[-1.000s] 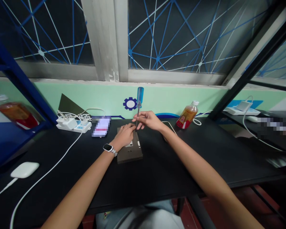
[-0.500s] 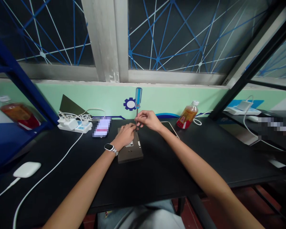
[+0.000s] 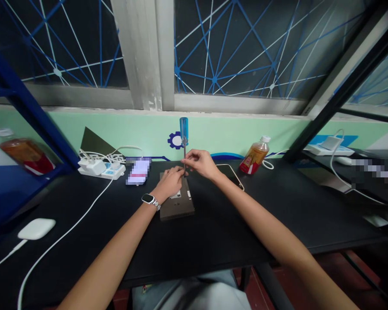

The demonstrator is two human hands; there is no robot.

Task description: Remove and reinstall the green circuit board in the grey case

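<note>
The right hand [image 3: 203, 164] is pinching the metal shaft of an upright, clear-blue-handled screwdriver [image 3: 184, 130]. Under the left hand [image 3: 170, 181], a flat, grey-brown rectangular device [image 3: 177, 207] is lying on the black bench [image 3: 220, 239]; whether that hand's fingertips are also gripping the shaft, I cannot tell. A dark, pale-rimmed phone [image 3: 231, 174] is lying beside the right hand.

Pinches a blue-handled screwdriver [image 3: 184, 128] upright by its shaft with the right hand [image 3: 200, 162], rests the left hand [image 3: 170, 181] on a flat brown box [image 3: 176, 209]
</note>
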